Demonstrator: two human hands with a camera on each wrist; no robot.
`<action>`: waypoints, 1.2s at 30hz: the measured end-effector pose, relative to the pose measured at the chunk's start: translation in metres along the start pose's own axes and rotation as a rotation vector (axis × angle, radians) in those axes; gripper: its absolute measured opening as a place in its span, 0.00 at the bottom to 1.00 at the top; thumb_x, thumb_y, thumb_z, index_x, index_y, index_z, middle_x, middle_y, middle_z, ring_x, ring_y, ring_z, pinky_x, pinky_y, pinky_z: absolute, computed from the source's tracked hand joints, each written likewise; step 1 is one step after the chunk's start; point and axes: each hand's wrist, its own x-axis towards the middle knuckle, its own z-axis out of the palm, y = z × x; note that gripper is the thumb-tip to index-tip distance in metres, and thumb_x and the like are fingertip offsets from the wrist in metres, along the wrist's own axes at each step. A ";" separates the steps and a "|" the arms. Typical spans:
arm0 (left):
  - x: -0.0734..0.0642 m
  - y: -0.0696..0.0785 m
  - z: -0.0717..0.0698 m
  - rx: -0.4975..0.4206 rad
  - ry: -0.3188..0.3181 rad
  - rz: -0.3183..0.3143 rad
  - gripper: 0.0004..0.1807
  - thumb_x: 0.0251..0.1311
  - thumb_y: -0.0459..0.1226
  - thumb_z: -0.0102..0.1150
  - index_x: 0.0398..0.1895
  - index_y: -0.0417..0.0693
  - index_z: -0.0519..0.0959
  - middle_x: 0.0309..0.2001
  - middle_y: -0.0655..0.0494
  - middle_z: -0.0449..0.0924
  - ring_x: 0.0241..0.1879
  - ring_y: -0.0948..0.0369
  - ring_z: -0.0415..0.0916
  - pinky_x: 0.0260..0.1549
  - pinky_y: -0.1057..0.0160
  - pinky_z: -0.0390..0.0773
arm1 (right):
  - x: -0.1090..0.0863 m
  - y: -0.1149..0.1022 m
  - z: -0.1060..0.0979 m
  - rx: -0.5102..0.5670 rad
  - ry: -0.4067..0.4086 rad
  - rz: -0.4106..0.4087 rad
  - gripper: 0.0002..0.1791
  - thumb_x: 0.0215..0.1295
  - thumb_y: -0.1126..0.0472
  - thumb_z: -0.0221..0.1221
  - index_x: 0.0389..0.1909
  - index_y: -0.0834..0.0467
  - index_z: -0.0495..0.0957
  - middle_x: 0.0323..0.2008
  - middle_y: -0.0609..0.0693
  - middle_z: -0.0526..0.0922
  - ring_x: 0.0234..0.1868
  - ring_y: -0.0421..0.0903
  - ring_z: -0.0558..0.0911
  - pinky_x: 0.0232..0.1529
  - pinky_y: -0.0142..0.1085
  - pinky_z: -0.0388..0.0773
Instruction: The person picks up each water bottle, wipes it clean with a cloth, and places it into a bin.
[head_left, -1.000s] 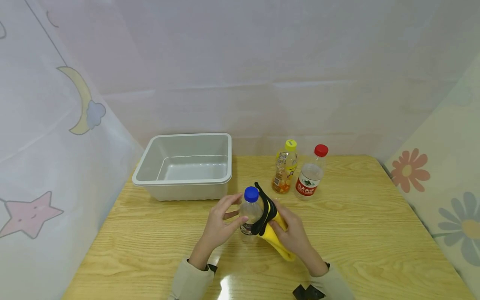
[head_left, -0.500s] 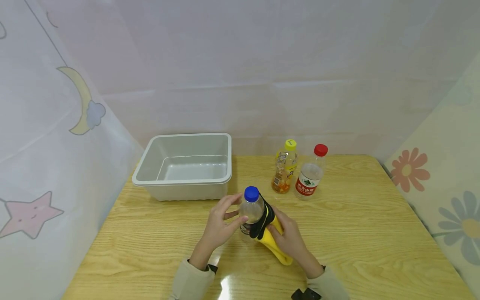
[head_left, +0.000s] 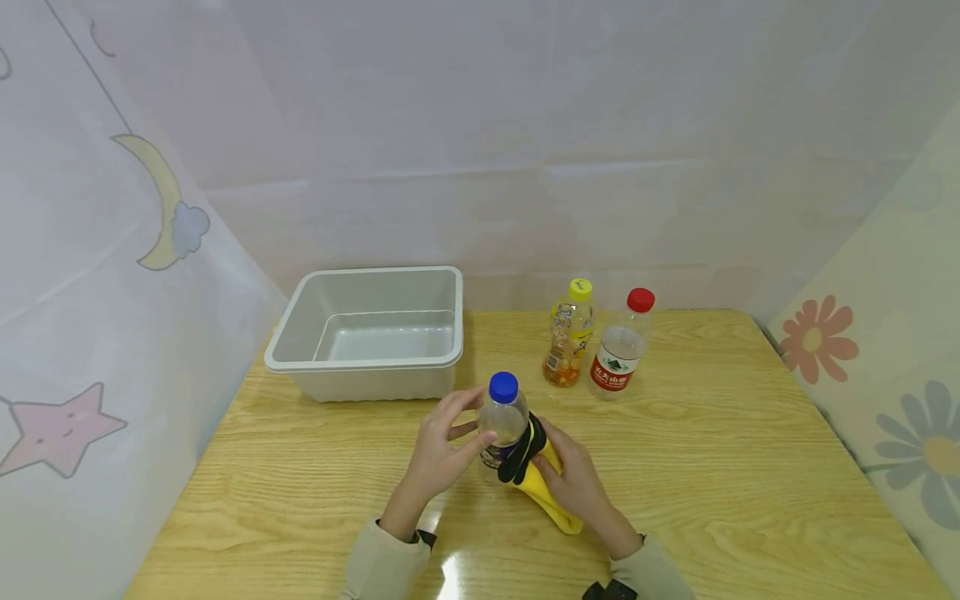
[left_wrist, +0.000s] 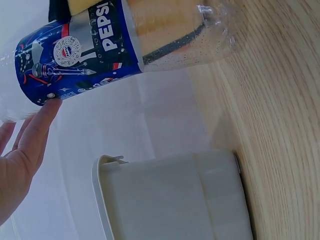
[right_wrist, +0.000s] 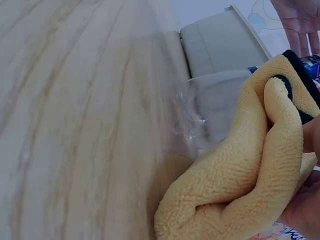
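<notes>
A clear plastic Pepsi bottle (head_left: 502, 423) with a blue cap stands upright on the wooden table. My left hand (head_left: 441, 440) holds its upper part from the left, thumb in front and fingers behind. In the left wrist view the blue label (left_wrist: 75, 55) reads PEPSI, and the lower part is see-through. My right hand (head_left: 576, 473) grips a folded yellow cloth (head_left: 551, 500) with black edging, laid against the bottle's right side. Seen from the right wrist, the fluffy cloth (right_wrist: 225, 170) hangs in thick folds and covers part of the bottle.
A light grey plastic tub (head_left: 375, 379) stands at the back left. Behind the hands on the right are a yellow-capped bottle (head_left: 570, 342) with some orange contents and a red-capped water bottle (head_left: 618, 358). A printed curtain (head_left: 480, 167) hangs behind the table (head_left: 720, 467).
My right hand and the cloth have slid slightly down along the bottle's right side; the black edging sits lower. The left hand and bottle have stayed put.
</notes>
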 end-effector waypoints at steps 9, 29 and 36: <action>-0.002 0.002 0.002 0.015 0.013 0.007 0.27 0.50 0.23 0.60 0.55 0.25 0.66 0.48 0.32 0.70 0.49 0.40 0.70 0.38 0.52 0.79 | 0.000 -0.006 0.002 -0.174 -0.022 -0.002 0.30 0.43 0.79 0.64 0.52 0.66 0.72 0.40 0.58 0.80 0.41 0.54 0.79 0.41 0.48 0.77; 0.003 0.013 0.013 0.067 0.104 -0.111 0.31 0.40 0.27 0.70 0.52 0.31 0.70 0.49 0.39 0.70 0.47 0.47 0.70 0.41 0.55 0.78 | -0.002 -0.003 -0.019 -0.026 -0.015 0.100 0.28 0.48 0.76 0.63 0.54 0.68 0.71 0.49 0.61 0.77 0.49 0.58 0.76 0.47 0.51 0.74; 0.000 -0.012 0.014 0.052 0.066 -0.145 0.34 0.41 0.28 0.70 0.56 0.35 0.68 0.51 0.43 0.69 0.49 0.50 0.69 0.43 0.56 0.78 | 0.004 -0.006 -0.036 0.016 0.019 0.150 0.28 0.50 0.74 0.63 0.54 0.66 0.68 0.46 0.60 0.79 0.44 0.51 0.79 0.41 0.41 0.78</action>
